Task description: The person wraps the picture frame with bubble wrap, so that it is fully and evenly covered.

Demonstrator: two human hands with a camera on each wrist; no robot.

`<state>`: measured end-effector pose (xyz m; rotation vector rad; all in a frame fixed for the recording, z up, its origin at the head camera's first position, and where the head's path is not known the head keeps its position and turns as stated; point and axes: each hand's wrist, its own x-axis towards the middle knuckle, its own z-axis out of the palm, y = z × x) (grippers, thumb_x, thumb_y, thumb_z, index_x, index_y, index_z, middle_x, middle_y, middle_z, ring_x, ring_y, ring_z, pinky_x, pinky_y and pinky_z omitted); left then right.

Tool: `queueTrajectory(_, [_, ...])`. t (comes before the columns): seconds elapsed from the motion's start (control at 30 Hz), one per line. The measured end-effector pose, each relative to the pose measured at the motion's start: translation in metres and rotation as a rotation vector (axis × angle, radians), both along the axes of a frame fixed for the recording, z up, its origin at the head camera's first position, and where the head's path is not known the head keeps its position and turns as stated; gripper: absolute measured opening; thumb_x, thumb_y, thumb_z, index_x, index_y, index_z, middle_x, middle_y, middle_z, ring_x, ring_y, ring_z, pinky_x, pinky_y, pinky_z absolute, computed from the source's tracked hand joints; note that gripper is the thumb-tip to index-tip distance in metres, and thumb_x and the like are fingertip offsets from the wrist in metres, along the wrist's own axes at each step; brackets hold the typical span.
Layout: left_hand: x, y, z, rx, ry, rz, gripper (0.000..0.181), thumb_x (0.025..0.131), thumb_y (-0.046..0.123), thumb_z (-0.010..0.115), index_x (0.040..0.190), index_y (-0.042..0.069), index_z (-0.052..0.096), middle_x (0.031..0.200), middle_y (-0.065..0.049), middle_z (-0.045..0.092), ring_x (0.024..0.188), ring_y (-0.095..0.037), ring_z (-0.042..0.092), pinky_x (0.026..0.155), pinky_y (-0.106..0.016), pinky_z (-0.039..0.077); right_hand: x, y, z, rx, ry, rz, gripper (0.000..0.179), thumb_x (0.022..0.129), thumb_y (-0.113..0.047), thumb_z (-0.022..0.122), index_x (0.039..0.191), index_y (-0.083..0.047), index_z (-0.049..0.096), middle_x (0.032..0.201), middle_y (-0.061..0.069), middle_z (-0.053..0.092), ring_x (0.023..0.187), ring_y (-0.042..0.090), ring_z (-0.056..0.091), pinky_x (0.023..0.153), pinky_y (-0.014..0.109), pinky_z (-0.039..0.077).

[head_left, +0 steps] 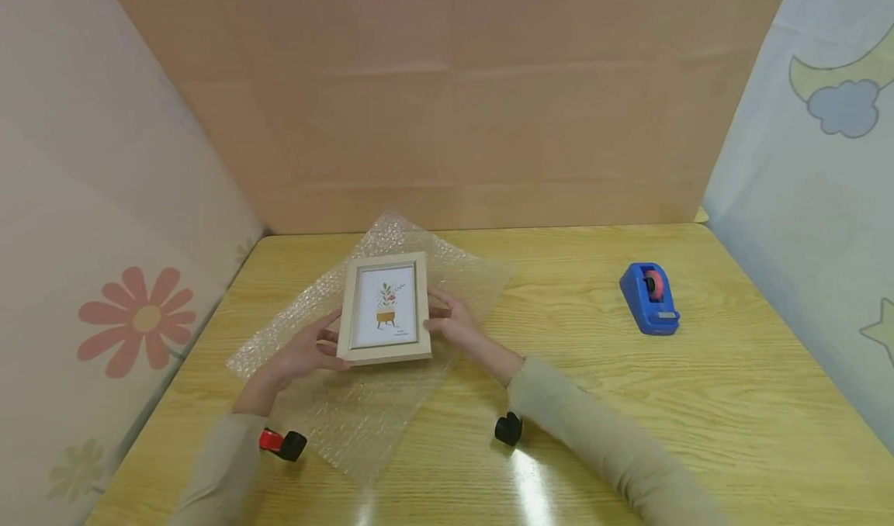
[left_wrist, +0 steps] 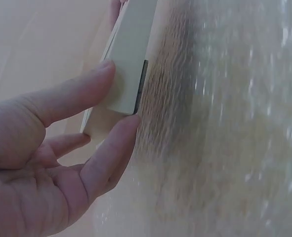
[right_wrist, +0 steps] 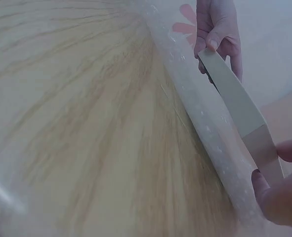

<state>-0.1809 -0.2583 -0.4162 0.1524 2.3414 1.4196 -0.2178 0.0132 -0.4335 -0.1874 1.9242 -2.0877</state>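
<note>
A cream picture frame (head_left: 386,309) with a potted-plant print is held face up over a sheet of bubble wrap (head_left: 356,410). My left hand (head_left: 307,351) grips its lower left corner. In the left wrist view the thumb lies on one side of the frame edge (left_wrist: 128,59), with fingers on the other side. At the right edge, my right hand (head_left: 454,324) pinches the frame between thumb and fingers. The right wrist view shows the frame's side (right_wrist: 234,98) spanning both hands, raised off the bubble wrap. Its back is mostly hidden.
A blue tape dispenser (head_left: 649,301) with a pink roll stands at the right of the wooden table (head_left: 559,301). Behind the table rises a brown backdrop (head_left: 447,107). Patterned walls stand at left and right. Black devices (head_left: 508,429) sit by the wrists.
</note>
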Motion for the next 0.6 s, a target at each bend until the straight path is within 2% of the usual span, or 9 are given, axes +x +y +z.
queueTrajectory(0.13, [-0.002, -0.01, -0.004, 0.001, -0.025, 0.007, 0.099, 0.07, 0.007, 0.077, 0.146, 0.012, 0.015, 0.114, -0.024, 0.048, 0.096, -0.027, 0.059, 0.08, -0.038, 0.049, -0.001, -0.011, -0.005, -0.016, 0.019, 0.025, 0.069, 0.074, 0.019, 0.051, 0.138, 0.004, 0.031, 0.143, 0.023, 0.027, 0.115, 0.041, 0.045, 0.083, 0.038, 0.05])
queueTrajectory(0.17, [-0.002, -0.012, -0.005, 0.002, -0.032, 0.008, 0.099, 0.07, 0.007, 0.077, 0.146, 0.012, 0.015, 0.114, -0.024, 0.048, 0.096, -0.027, 0.059, 0.08, -0.038, 0.049, -0.001, -0.014, -0.006, -0.013, 0.016, 0.027, 0.069, 0.074, 0.02, 0.051, 0.138, 0.004, 0.031, 0.143, 0.023, 0.027, 0.115, 0.041, 0.045, 0.083, 0.038, 0.05])
queueTrajectory(0.37, [-0.003, -0.017, -0.006, -0.01, -0.044, 0.013, 0.098, 0.07, 0.007, 0.076, 0.146, 0.008, 0.014, 0.117, -0.027, 0.046, 0.098, -0.029, 0.059, 0.084, -0.038, 0.048, -0.001, -0.023, -0.011, 0.008, -0.027, 0.02, 0.071, 0.075, 0.019, 0.05, 0.14, 0.001, 0.028, 0.124, 0.033, 0.045, 0.108, 0.039, 0.052, 0.079, 0.037, 0.052])
queueTrajectory(0.6, [-0.004, -0.021, -0.007, -0.04, -0.051, 0.027, 0.098, 0.07, 0.006, 0.077, 0.145, 0.006, 0.014, 0.119, -0.028, 0.046, 0.097, -0.028, 0.059, 0.087, -0.041, 0.045, 0.0, -0.03, -0.012, 0.052, -0.027, 0.018, 0.071, 0.076, 0.017, 0.05, 0.141, -0.003, 0.029, 0.122, 0.028, 0.048, 0.104, 0.033, 0.052, 0.073, 0.031, 0.053])
